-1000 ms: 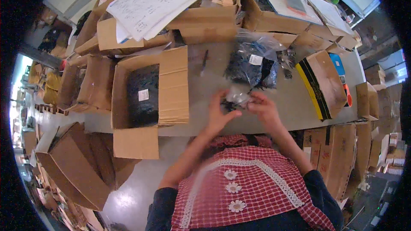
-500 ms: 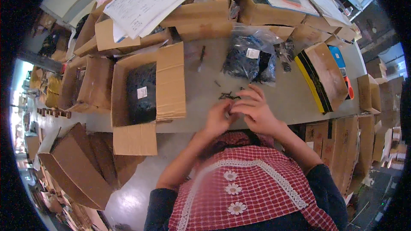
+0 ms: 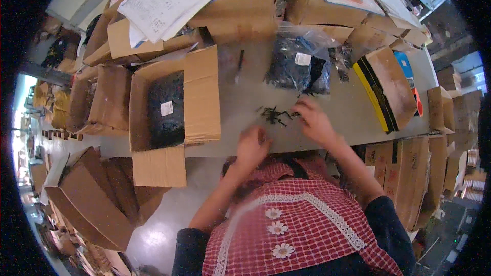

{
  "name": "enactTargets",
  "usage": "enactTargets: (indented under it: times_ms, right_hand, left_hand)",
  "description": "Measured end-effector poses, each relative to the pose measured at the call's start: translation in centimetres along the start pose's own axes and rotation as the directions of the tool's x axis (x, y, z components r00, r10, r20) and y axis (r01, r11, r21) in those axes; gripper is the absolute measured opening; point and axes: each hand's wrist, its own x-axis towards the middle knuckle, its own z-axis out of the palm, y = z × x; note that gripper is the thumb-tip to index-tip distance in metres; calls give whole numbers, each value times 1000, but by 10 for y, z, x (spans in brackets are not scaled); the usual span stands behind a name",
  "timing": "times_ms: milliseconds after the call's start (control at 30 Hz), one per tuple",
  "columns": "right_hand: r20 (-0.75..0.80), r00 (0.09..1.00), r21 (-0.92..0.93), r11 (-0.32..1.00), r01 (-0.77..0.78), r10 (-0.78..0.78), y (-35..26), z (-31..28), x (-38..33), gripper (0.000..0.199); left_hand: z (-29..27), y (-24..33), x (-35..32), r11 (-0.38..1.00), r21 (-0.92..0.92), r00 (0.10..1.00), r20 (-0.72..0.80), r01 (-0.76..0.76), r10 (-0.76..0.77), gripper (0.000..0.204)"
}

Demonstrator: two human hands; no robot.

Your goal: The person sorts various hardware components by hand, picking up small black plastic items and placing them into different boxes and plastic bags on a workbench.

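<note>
A loose pile of small dark screw-like pieces (image 3: 275, 115) lies on the grey table near its front edge. My right hand (image 3: 311, 118) is at the right side of this pile, thumb and fingers drawn together; a small dark bit shows at the fingertips, too small to name. Left of the pile, by the table edge, my left hand (image 3: 253, 144) is curled and slightly blurred; what it holds, if anything, is hidden. Behind the pile sits a clear plastic bag (image 3: 291, 66) of dark pieces with a white label, more small pieces lying at its front.
An open cardboard box (image 3: 202, 97) at left holds a dark labelled bag. A dark pen-like stick (image 3: 240, 60) lies behind the pile. To the right stands a carton with a yellow and black edge (image 3: 378, 92). Boxes topped with papers (image 3: 174, 0) line the back.
My hands were together in front of the pile and have moved apart, the left toward me and left, the right to the right. More of the pile now shows.
</note>
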Motion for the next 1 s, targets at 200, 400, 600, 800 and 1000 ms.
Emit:
enactTargets:
  times_ms: [200,400,600,800,1000]
  right_hand:
    - [209,957,-465,881,-86,203,16,-3,12,23]
    - [259,944,-654,756,16,204,7,8,-3,18]
    - [-62,953,77,951,299,-295,-38,5,-9,25]
    - [-225,962,92,979,180,-155,-24,22,-10,23]
    - [-53,981,-380,905,-191,185,0,27,12,24]
  left_hand:
    - [7,0,-2,994,-103,997,68,-27,35,37]
    - [1,20,9,981,-178,982,185,82,-49,35]
    - [31,13,6,930,-367,1000,9,26,-25,27]
    - [26,8,2,884,-464,998,10,57,-59,25]
    - [15,7,-3,916,-388,992,-18,106,-123,25]
